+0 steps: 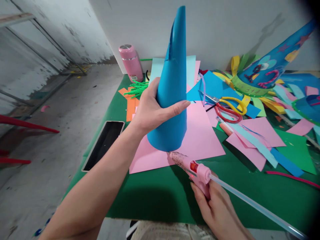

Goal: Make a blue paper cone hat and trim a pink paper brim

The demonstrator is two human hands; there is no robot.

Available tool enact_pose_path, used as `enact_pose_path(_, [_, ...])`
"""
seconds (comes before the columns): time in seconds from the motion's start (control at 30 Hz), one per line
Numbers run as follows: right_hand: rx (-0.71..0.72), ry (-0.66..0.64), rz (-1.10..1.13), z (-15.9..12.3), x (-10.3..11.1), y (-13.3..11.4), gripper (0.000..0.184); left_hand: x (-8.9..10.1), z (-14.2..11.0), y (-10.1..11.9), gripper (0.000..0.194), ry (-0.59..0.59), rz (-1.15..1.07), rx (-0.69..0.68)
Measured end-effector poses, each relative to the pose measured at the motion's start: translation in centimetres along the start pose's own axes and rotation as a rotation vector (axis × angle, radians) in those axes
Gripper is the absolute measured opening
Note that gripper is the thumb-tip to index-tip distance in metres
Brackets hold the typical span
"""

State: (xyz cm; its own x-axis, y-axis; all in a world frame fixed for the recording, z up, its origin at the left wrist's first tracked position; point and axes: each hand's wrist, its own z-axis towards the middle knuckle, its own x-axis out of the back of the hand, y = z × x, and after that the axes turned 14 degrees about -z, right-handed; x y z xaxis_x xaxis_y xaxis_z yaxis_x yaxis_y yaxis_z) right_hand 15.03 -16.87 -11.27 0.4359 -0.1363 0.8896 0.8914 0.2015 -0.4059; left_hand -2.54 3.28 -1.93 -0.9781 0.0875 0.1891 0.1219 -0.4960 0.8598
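My left hand [152, 108] is wrapped round a tall blue paper cone [172, 86], holding it upright just above a pink paper sheet [200, 140]. My right hand [216, 205] grips a pink glue gun [197, 170] with a clear glue stick [250, 201] sticking out of its back. The gun's nozzle points up and left at the cone's bottom rim, almost touching it.
A green table [155, 193] carries a dark phone [103, 145] at its left edge, a pink bottle [130, 63] at the back, red-and-yellow scissors [228, 106], green pipe cleaners [136, 89], scattered coloured paper and a decorated blue cone hat [270, 68] at the right.
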Motion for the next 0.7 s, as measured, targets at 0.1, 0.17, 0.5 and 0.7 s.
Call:
enact_pose_path(0.1, [0.019,0.036,-0.018,0.1,0.0,0.1,0.027,0.0,-0.1,0.0,0.046,-0.004,-0.009,0.005])
enact_pose_path(0.17, [0.021,0.05,-0.035,0.1,0.2,0.1,0.026,0.0,-0.1,0.0,0.047,-0.003,-0.008,0.004])
enact_pose_path(0.5, [0.015,0.058,-0.043,0.3,1.0,0.4,0.027,0.0,0.0,-0.1,0.046,-0.006,-0.014,-0.006])
enact_pose_path(0.7, [0.011,0.067,-0.034,0.4,1.2,0.6,0.028,-0.1,0.1,0.2,0.046,0.006,-0.019,0.001])
